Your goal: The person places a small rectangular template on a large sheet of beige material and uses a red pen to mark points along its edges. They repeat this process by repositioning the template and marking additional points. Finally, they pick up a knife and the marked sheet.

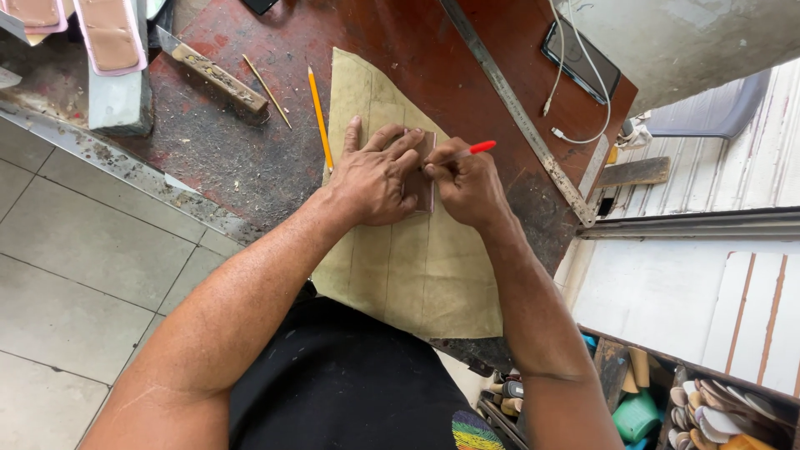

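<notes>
A tan sheet of material (417, 275) with faint drawn lines lies on a dark reddish worktable (250, 158). My left hand (375, 177) presses flat, fingers spread, on a small brown rectangular template (422, 196) set on the sheet. My right hand (467, 185) grips a pen with a red cap (475, 149), its tip down at the template's upper edge beside my left fingertips. Most of the template is hidden under my hands.
A yellow pencil (320, 119) lies at the sheet's left edge, a thinner pencil (267, 92) and a knife (208, 71) further left. A long metal ruler (517, 112) runs diagonally on the right, beyond it a phone (581, 60) with a white cable. Bins of shoe parts (708, 408) sit below right.
</notes>
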